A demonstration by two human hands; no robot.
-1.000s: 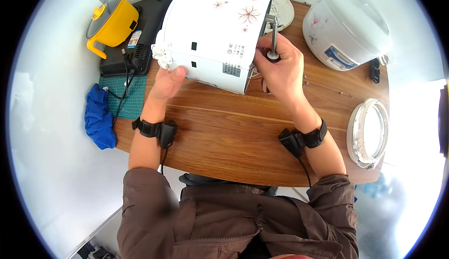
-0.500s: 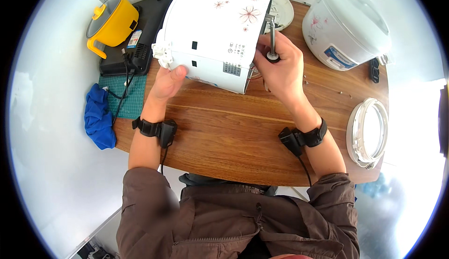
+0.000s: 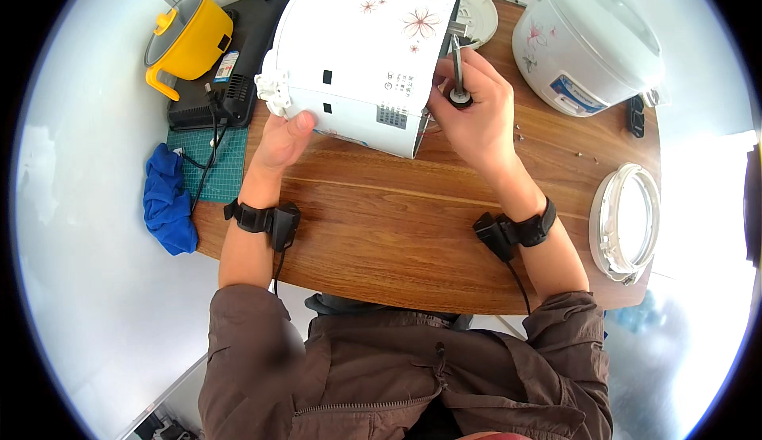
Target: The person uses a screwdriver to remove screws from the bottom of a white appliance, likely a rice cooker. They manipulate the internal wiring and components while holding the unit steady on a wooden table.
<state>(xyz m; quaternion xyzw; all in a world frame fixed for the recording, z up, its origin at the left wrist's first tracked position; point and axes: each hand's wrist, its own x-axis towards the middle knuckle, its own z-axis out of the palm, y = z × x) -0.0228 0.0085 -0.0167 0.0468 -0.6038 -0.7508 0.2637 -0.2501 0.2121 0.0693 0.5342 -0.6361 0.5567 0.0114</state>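
A white appliance housing with red flower prints (image 3: 349,43) lies on its side across the back of the table, a white hinge fitting (image 3: 271,90) at its left end. My left hand (image 3: 282,138) grips the housing's lower left part, thumb on its surface. My right hand (image 3: 475,118) is closed round a screwdriver (image 3: 457,71) at the housing's open right end, shaft pointing up; its fingertips are partly hidden there. Some wiring shows just below my fingers. Behind the housing is a round pale plastic plate (image 3: 484,7).
Right: white rice cooker (image 3: 571,51), white ring lid (image 3: 603,221), black small object (image 3: 635,118), several screws (image 3: 579,154). Left: yellow pot (image 3: 190,39) on black appliance (image 3: 262,15), green cutting mat (image 3: 226,162), cables (image 3: 213,146), blue cloth (image 3: 167,202). Wooden table (image 3: 381,241); pale walls (image 3: 71,202) at both sides.
The screwdriver's shaft has tilted and shifted slightly leftward, with small movement in my right hand. The housing has shifted very slightly left and up; my left hand keeps its grip.
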